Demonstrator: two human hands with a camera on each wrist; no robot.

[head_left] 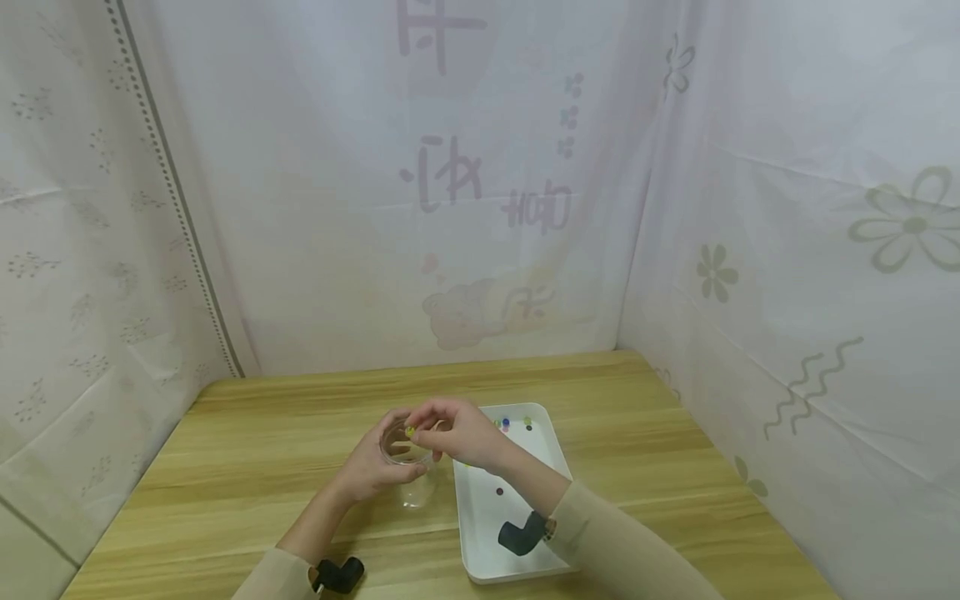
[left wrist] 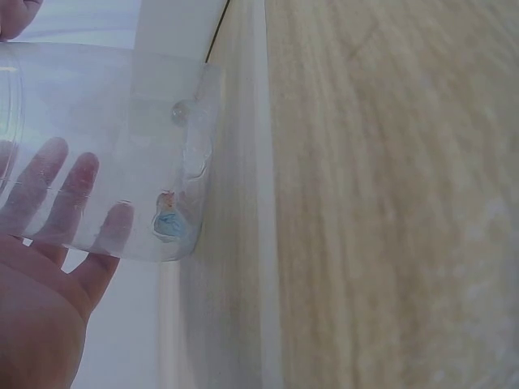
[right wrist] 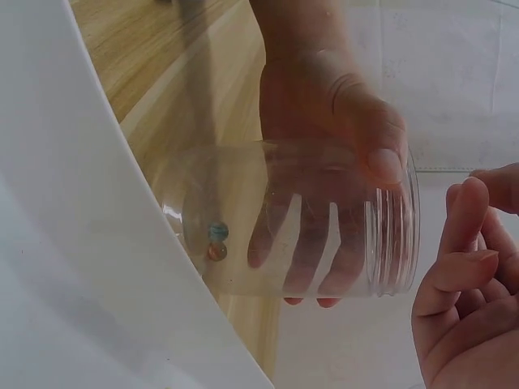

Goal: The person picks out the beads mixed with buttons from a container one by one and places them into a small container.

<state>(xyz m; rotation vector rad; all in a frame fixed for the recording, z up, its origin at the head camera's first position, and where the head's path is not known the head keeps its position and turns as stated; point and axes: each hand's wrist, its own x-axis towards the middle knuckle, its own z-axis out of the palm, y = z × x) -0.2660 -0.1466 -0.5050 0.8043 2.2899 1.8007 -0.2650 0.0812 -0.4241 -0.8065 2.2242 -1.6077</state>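
Pinching yellow bead (head_left: pixel 409 432) w/ R grip (head_left: pixel 459 433) over open jar (right wrist: pixel 280 215), clasping latter in L grip (head_left: pixel 377 467), well in from L edge of table (head_left: pixel 262 458); keep steady, clear rim (right wrist: pixel 416 235) b4 releasing!

I log a small curtained-off booth, wider building unclear: whitish printed fabric curtains (head_left: pixel 337 183) across left, top and right of frame; yellow-brown wood-grain table (head_left: pixel 262 425), lower centre.

Open jar mouth (right wrist: pixel 413 235), right hand (head_left: pixel 462 435) partly across
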